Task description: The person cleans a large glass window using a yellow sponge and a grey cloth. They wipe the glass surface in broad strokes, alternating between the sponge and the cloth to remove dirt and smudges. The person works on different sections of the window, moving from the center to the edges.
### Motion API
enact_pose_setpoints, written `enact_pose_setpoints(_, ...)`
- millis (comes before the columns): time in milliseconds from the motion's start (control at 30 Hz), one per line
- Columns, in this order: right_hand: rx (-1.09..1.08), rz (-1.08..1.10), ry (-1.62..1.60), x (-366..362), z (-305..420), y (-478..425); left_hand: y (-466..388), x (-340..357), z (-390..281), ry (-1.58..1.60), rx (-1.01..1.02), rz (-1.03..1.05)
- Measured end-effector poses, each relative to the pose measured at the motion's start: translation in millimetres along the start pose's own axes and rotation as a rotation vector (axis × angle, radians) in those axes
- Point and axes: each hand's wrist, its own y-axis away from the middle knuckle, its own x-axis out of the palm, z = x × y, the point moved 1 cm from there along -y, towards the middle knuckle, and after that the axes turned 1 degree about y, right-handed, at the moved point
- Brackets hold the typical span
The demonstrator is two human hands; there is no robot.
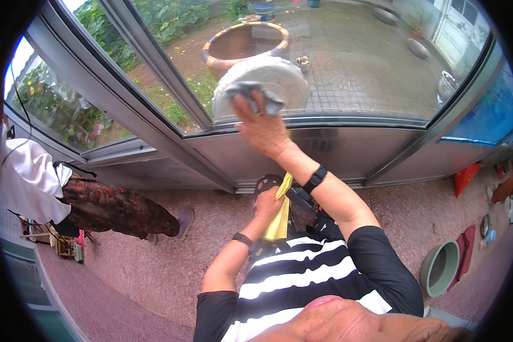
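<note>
My right hand (pixel 263 128) presses a crumpled grey cloth (pixel 256 96) to the lower left part of a large window pane (pixel 346 85); the cloth and fingertips look blurred. My left hand (pixel 268 203) is down in front of my body, closed around a yellow cloth (pixel 278 224) that hangs below it. Both wrists wear black bands. Through the glass, a large round pale slab (pixel 282 77) and a wide pot with a patterned rim (pixel 213 42) stand outside, behind the grey cloth.
Another person (pixel 111 205) stands at the left by the side window. A green basin (pixel 427 269) sits on the floor at the right beside a dark red cloth (pixel 466 252). A metal window frame (pixel 154 64) and lower panels (pixel 350 149) form the wall ahead.
</note>
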Motion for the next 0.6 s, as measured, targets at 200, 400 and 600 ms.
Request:
enact_pose_setpoints(200,-0.132,0.105,-0.107,18,28,2,-6,-8,-13,0.024,-0.021,0.015)
enact_pose_setpoints(400,-0.124,-0.032,0.053,2,-24,39,3,-2,24,-0.032,-0.047,-0.043)
enact_pose_setpoints(600,0.159,-0.008,0.211,-58,-138,107,-2,5,22,-0.011,0.065,-0.1)
